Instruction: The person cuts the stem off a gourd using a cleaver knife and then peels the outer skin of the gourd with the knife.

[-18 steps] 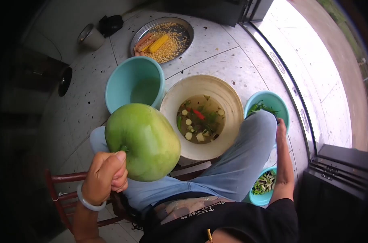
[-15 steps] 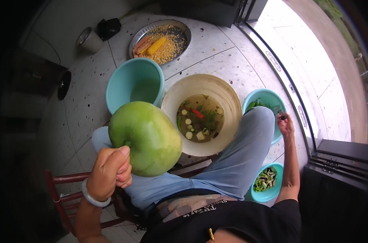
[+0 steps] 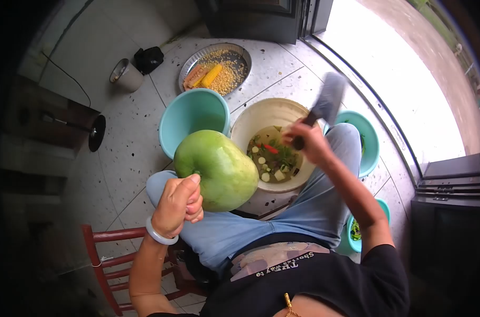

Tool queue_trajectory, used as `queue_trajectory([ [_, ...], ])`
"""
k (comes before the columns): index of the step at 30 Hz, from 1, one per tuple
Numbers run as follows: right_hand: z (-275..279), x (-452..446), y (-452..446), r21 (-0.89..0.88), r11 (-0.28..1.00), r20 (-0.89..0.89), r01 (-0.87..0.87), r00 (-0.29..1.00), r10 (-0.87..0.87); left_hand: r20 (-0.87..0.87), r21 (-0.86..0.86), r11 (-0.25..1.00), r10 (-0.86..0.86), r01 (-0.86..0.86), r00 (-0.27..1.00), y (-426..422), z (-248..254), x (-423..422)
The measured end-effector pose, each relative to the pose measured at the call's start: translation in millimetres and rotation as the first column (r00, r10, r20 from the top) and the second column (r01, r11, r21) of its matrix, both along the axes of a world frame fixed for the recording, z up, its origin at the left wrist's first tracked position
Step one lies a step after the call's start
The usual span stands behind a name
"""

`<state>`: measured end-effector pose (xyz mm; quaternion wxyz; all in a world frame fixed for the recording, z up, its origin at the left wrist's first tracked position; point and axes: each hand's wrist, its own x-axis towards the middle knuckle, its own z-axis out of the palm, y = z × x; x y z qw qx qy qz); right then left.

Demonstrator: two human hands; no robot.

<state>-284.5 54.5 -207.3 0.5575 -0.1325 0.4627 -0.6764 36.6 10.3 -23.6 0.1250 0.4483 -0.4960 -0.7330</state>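
My left hand (image 3: 179,207) is closed round the stem end of a large green melon (image 3: 219,171), which is held above my thigh. Dark-handled and broad-bladed, a cleaver (image 3: 328,100) is gripped in my right hand (image 3: 309,141), its blade blurred and pointing up and away. That hand is over the right part of a cream basin (image 3: 245,119). Murky water in the basin holds a red chili (image 3: 270,149), pale round slices and green leaves.
A teal basin (image 3: 190,113) stands beyond the melon. Two teal bowls (image 3: 371,140) (image 3: 383,208) with greens are at the right. Further off are a metal tray (image 3: 245,58) with corn and a bin (image 3: 128,79). A red chair (image 3: 116,235) is at the left.
My right hand has come from beside the right teal bowl to over the cream basin, bringing the cleaver into view. The view has shifted, with the melon still in my left hand.
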Motion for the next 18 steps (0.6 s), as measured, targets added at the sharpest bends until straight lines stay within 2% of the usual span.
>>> queue_trajectory([
  [1, -18, 21, -9, 0.071, 0.996, 0.061, -0.054, 0.997, 0.050, 0.002, 0.000, 1.000, -0.008, 0.008, 1.000, 0, 0, 1],
  [2, -15, 45, -14, 0.173, 0.983, -0.025, -0.061, 0.997, 0.067, 0.003, 0.001, 1.000, -0.015, 0.015, 1.000, 1, 0, 3],
  [3, -23, 55, -20, 0.202, 0.960, -0.083, -0.193, 0.973, 0.213, 0.007, 0.004, 1.000, -0.020, 0.020, 1.000, 2, 0, 5],
  [5, -38, 82, -26, 0.259, 0.934, 0.019, -0.247, 0.968, 0.251, 0.026, -0.022, 0.998, -0.058, 0.059, 0.998, 4, -2, 8],
  [7, -55, 92, -38, 0.248, 0.902, -0.010, -0.352, 0.931, 0.366, 0.061, -0.079, 0.990, -0.108, 0.113, 0.992, 6, -2, 8],
  [10, -65, 91, -47, 0.170, 0.842, 0.134, -0.512, 0.859, 0.495, 0.121, -0.148, 0.964, -0.206, 0.222, 0.971, 9, -2, 3],
  [13, -72, 86, -51, 0.068, 0.817, 0.357, -0.572, 0.779, 0.516, 0.185, -0.203, 0.923, -0.291, 0.327, 0.939, 13, 3, -9],
  [18, -46, 74, -40, 0.032, 0.836, 0.428, -0.547, 0.764, 0.483, 0.239, -0.218, 0.860, -0.412, 0.462, 0.879, -1, 7, -29],
])
